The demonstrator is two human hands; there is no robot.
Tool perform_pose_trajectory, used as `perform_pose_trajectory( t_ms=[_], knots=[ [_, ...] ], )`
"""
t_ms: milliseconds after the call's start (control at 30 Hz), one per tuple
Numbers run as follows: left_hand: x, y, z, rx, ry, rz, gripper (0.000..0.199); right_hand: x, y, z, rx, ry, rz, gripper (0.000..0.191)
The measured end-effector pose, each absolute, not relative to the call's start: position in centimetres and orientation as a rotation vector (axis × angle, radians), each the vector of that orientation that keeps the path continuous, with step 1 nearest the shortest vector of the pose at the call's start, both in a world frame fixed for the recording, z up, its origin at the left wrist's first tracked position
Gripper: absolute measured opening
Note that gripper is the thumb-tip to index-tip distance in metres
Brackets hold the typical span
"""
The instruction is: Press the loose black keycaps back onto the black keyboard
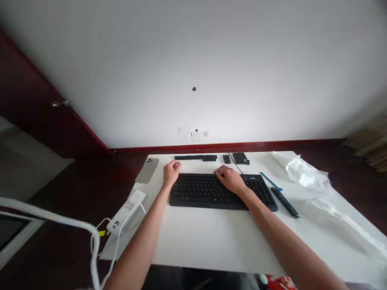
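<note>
A black keyboard [208,192] lies on the white table, its cable running from the back edge. My left hand [171,172] is at the keyboard's back left corner, with thumb and fingers pinched together; anything between them is too small to see. My right hand [229,177] rests over the back middle of the keyboard, its fingers curled down at the top rows and their tips partly hidden. Behind the keyboard lie a long row of loose black keycaps [196,157], a small keycap group [226,159] and a larger keycap block [240,158].
Left on the table [205,237] are a phone [147,170] and a white power strip [122,217] with cables. Right of the keyboard lie a thin blue tool [271,181], a black brush-like item [285,202] and crumpled clear plastic [305,171]. A wall stands behind.
</note>
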State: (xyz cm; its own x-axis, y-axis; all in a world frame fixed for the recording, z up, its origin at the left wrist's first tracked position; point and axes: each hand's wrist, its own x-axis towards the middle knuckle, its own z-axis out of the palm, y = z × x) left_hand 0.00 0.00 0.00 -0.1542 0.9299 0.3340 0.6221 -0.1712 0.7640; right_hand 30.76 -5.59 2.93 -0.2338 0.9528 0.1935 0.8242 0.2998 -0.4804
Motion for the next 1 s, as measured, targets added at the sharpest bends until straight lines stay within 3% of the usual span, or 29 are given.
perform_pose_trajectory(
  t_ms=[500, 1000],
  knots=[
    [0.0, -0.4, 0.4, 1.863, 1.728, 1.129, 0.029, 30.7, -5.5, 2.9, -1.404, -2.153, 0.366, 0.027],
    [0.3, -0.3, 0.5, 1.870, 1.743, 1.047, 0.029, 29.0, -0.5, 3.5, -1.287, -2.181, 0.050, 0.036]
  ],
)
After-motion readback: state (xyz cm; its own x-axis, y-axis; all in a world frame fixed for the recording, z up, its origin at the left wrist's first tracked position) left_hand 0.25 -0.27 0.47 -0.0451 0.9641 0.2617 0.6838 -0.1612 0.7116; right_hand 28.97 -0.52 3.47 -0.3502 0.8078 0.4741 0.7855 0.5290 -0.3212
